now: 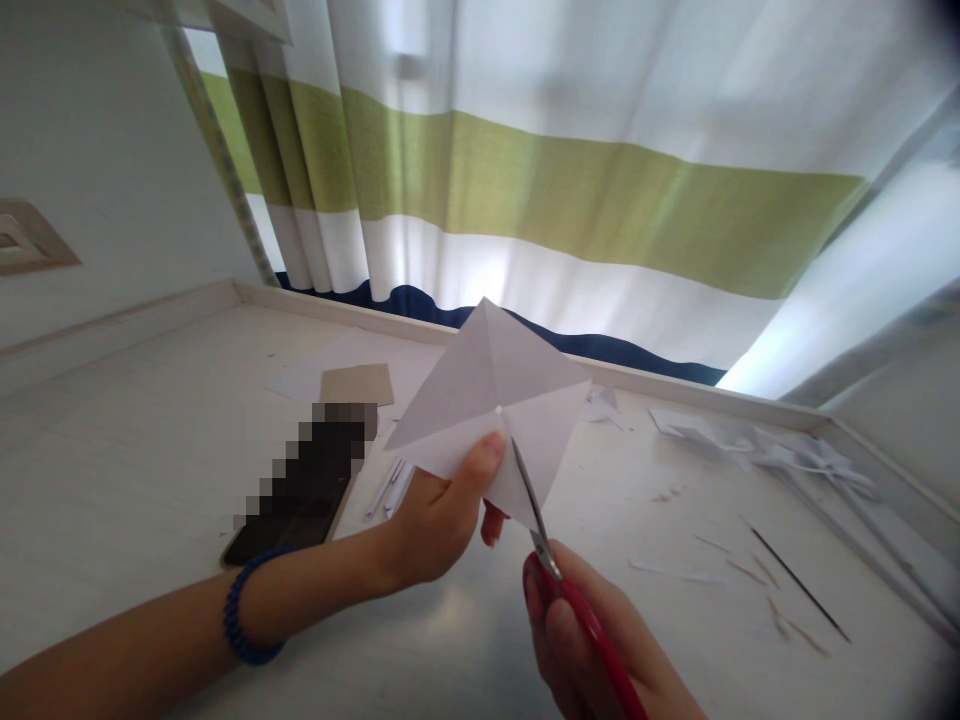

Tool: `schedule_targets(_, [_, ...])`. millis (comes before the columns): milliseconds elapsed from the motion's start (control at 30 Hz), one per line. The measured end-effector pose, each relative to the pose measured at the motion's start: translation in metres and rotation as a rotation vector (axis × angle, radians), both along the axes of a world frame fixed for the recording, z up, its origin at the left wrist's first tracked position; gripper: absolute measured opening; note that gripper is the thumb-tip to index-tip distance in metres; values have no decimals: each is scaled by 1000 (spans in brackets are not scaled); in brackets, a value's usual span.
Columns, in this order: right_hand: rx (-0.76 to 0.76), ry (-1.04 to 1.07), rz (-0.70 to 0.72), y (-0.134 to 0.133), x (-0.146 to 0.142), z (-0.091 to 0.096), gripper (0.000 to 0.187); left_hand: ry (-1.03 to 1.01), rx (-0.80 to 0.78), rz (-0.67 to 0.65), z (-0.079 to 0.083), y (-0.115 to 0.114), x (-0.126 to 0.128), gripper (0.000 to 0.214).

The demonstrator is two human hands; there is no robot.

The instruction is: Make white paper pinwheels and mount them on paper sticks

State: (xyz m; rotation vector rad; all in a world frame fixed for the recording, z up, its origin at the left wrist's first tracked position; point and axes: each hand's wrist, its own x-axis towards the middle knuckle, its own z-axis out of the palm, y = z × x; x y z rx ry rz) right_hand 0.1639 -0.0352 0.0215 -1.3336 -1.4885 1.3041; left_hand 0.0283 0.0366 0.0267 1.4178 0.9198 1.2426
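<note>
A white square of paper (529,375), creased along its diagonals, is held up with one corner pointing away from me. There is a small pale spot or hole at its centre. My left hand (450,500) pinches it near the middle, thumb on top and fingers underneath. A blue braided band (251,610) circles the left wrist. My right hand (585,630) grips red-handled scissors (600,645). Their blades lie at the paper's near corner, along the crease that runs toward the centre, with the tip just right of my left thumb.
A dark phone-like object (307,500), partly pixelated, lies left beside a beige card (358,384) and rolled paper pieces (390,488). On the right are paper pinwheel-like shapes (772,450), a thin black stick (802,585) and wooden splinters (787,625). A striped curtain (570,190) hangs behind.
</note>
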Motion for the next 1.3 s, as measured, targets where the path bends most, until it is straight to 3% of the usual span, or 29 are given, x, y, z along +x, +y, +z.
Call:
schedule_targets(867, [12,-30,94,4,0,-2,41,30,-13,19,-2,0,-1,50])
schedule_targets(1100, [-49,-34,-26,-2,2,-2,41,10,-17,-1,-3,0,-1,49])
schedule_targets(1300, [-26,12,37,-2,5,-2,41,-3,-1,1,-4,1,0,47])
